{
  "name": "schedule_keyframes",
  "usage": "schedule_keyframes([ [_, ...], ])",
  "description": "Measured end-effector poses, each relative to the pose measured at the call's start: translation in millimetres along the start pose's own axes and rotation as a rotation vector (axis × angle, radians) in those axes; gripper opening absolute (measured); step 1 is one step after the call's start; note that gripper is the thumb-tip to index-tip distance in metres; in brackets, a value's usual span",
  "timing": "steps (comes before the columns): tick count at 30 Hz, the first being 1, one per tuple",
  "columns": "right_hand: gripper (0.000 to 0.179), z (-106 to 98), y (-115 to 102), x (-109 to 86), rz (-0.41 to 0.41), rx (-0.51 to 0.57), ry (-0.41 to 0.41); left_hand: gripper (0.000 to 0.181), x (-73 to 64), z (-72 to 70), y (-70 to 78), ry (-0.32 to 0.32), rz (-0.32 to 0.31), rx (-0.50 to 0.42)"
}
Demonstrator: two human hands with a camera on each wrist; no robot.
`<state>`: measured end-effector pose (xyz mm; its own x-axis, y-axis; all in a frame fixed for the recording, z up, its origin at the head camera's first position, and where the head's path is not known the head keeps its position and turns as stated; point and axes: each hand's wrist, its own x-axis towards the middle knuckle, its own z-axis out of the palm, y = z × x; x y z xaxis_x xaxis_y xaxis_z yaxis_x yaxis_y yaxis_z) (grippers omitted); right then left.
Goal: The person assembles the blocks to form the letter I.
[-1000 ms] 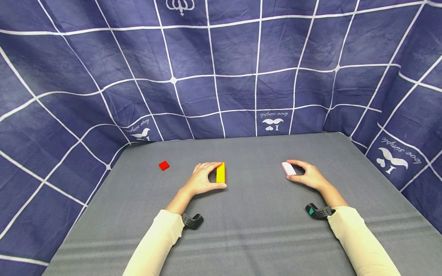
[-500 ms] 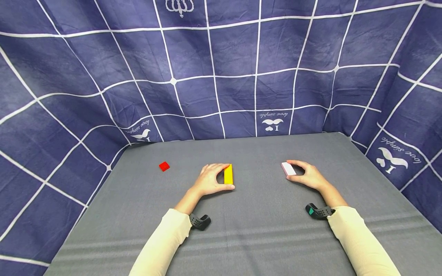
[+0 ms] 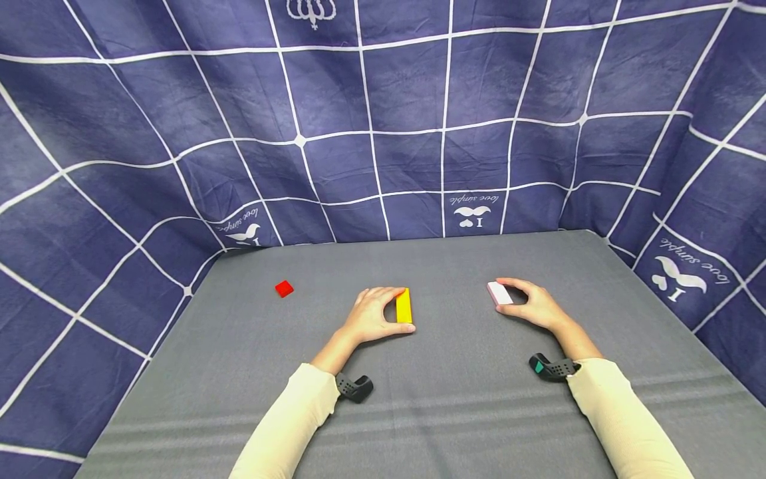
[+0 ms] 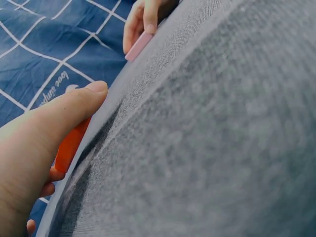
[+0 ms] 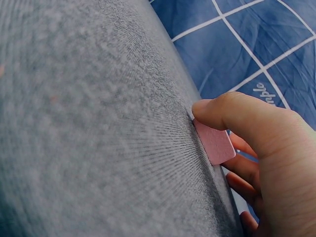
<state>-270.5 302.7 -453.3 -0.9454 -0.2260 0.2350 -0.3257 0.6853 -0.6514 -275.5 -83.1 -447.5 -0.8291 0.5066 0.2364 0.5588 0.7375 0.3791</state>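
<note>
My left hand (image 3: 372, 318) pinches a small block (image 3: 403, 307) by its ends, thumb on the near end and fingers on the far end. Its top is yellow, and the left wrist view shows an orange side (image 4: 72, 145) under the thumb. To the right, my right hand (image 3: 536, 306) grips a second block (image 3: 500, 293) between thumb and fingers. That one has a whitish top and a pink side (image 5: 216, 142), low at the grey cloth. A gap of cloth separates the two blocks.
A small flat red square (image 3: 284, 288) lies on the grey cloth-covered table (image 3: 443, 386), left of my left hand. Behind the table and along its sides hangs a blue curtain (image 3: 407, 159) with white grid lines. Both wrists carry black bands (image 3: 354, 387).
My left hand has slid to the right and slightly nearer with the yellow block, closing some of the distance to the pink one. My right hand and the red square stay put.
</note>
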Motion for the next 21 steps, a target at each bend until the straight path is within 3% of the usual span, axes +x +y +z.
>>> schedule_keyframes([
  [6,0.063,0.5,0.2,-0.6,0.001,0.004,0.003,0.087,-0.6,1.1,1.2,-0.011,-0.014,0.008],
  [14,0.063,1.0,1.0,-1.3,0.005,0.001,0.005,0.088,-1.8,4.7,0.7,0.016,0.014,0.055],
  [21,0.063,0.5,-0.2,-0.3,0.005,0.010,0.005,0.087,-1.6,6.8,0.4,0.021,0.003,0.040],
])
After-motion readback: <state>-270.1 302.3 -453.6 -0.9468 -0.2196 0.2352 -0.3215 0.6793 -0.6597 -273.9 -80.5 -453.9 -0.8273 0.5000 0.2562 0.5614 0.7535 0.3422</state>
